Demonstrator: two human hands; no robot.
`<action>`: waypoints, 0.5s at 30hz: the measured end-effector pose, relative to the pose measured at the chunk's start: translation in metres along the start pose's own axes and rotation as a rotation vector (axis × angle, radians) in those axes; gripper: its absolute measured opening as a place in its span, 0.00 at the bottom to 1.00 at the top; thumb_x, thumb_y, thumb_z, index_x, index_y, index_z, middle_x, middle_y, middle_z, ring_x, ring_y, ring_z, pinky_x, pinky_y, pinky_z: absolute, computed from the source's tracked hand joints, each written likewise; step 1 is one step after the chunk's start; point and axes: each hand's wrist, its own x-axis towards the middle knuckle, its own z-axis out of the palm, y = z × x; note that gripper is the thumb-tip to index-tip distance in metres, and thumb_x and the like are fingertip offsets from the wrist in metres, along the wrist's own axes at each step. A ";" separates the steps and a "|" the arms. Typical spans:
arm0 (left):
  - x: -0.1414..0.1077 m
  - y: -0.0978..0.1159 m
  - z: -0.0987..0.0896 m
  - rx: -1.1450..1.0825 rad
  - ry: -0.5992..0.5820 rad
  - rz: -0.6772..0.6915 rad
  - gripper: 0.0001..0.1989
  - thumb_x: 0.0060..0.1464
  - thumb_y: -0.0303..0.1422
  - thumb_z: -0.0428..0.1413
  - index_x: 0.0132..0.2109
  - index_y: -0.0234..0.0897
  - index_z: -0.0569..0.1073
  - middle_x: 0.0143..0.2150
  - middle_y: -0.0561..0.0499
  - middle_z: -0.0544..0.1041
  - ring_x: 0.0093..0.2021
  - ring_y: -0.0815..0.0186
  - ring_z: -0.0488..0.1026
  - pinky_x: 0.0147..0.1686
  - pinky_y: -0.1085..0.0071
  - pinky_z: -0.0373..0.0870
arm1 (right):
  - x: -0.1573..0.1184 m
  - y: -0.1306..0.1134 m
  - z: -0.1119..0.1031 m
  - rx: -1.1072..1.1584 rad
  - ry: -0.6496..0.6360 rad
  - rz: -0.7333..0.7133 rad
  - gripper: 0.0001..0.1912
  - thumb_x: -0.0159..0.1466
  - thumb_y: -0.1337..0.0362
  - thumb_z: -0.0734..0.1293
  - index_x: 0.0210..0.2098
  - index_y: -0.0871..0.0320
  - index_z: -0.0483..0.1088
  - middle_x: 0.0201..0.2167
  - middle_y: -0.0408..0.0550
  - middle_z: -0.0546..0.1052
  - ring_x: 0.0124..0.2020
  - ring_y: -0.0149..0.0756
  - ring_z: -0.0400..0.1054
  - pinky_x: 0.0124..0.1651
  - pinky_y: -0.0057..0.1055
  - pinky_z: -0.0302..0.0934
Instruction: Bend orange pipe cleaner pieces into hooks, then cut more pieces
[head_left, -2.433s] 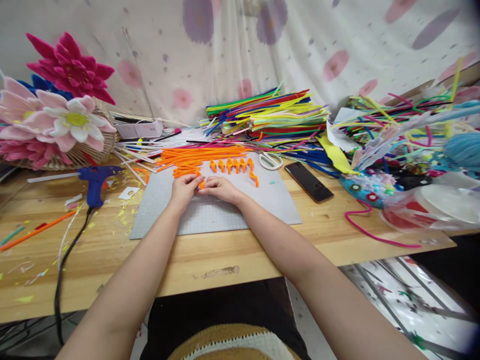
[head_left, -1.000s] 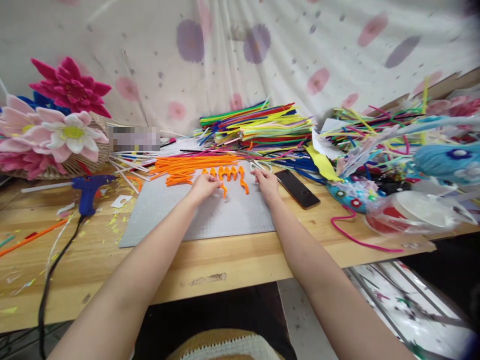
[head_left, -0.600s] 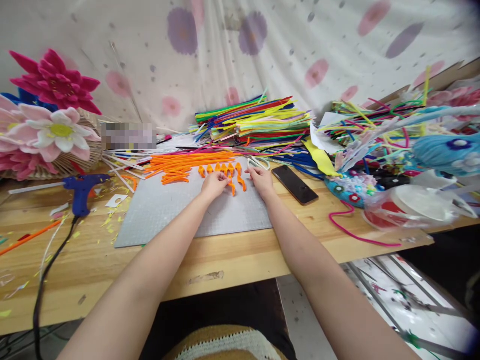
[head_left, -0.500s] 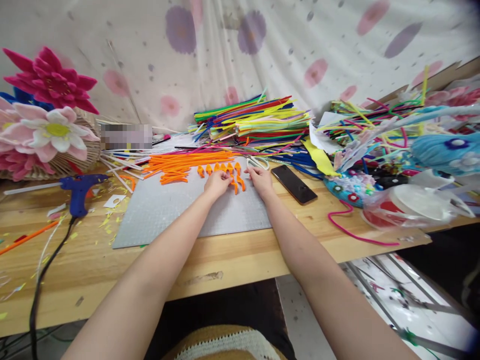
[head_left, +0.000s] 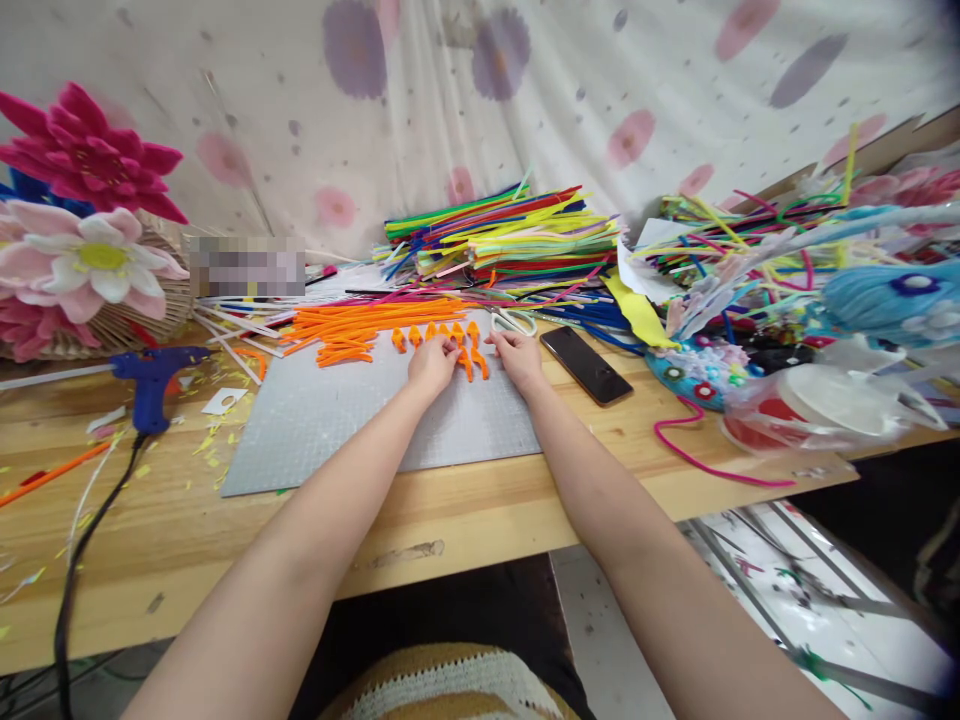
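Observation:
My left hand point(head_left: 431, 366) is over the grey cutting mat, its thumb and fingers pinched at a short, bent orange pipe cleaner piece point(head_left: 469, 370). A second curled orange piece point(head_left: 479, 362) lies right beside it. My right hand point(head_left: 519, 360) is just to the right, its fingertips pressed together; what they hold, if anything, is too small to make out. Several orange pieces with looped tips point(head_left: 416, 336) form a row behind my left hand. Long orange pipe cleaners point(head_left: 352, 322) and a small pile of cut short ones point(head_left: 345, 350) lie at the mat's back left.
The cutting mat point(head_left: 300, 430) rests on a wooden table. Scissors point(head_left: 514, 322) and a black phone point(head_left: 586, 366) are right of it. A blue glue gun point(head_left: 154, 385) with its cord sits left, near fuzzy flowers point(head_left: 97, 255). Colourful pipe cleaners point(head_left: 510, 235) are heaped behind.
The view has shifted slightly. Both hands keep nearly the same place and pinched pose over the orange pieces.

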 end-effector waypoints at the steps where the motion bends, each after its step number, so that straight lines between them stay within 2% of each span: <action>1: -0.001 -0.001 0.000 -0.012 0.010 0.011 0.03 0.50 0.31 0.53 0.31 0.36 0.69 0.34 0.46 0.76 0.35 0.63 0.70 0.36 0.68 0.62 | 0.000 0.000 0.000 -0.003 0.002 0.001 0.21 0.54 0.50 0.61 0.30 0.62 0.75 0.17 0.41 0.67 0.20 0.27 0.58 0.28 0.27 0.53; 5: -0.008 -0.005 -0.003 -0.070 0.061 0.051 0.04 0.50 0.27 0.51 0.33 0.36 0.70 0.36 0.46 0.76 0.35 0.65 0.70 0.37 0.69 0.62 | -0.001 -0.001 0.000 -0.012 0.014 0.004 0.21 0.54 0.50 0.60 0.30 0.62 0.75 0.17 0.41 0.66 0.19 0.27 0.58 0.28 0.28 0.53; 8: -0.016 -0.013 -0.013 -0.105 0.095 0.042 0.05 0.48 0.26 0.50 0.32 0.37 0.69 0.33 0.48 0.75 0.33 0.66 0.70 0.35 0.71 0.61 | -0.001 -0.001 0.000 -0.013 0.018 0.007 0.22 0.55 0.50 0.60 0.30 0.62 0.75 0.16 0.40 0.65 0.19 0.27 0.58 0.28 0.27 0.53; 15: -0.027 -0.055 -0.063 -0.158 0.217 -0.014 0.08 0.48 0.28 0.46 0.28 0.38 0.69 0.25 0.52 0.71 0.29 0.66 0.67 0.32 0.71 0.59 | -0.004 -0.001 0.000 -0.035 0.035 -0.003 0.21 0.55 0.50 0.60 0.30 0.62 0.75 0.17 0.40 0.66 0.19 0.27 0.57 0.27 0.27 0.52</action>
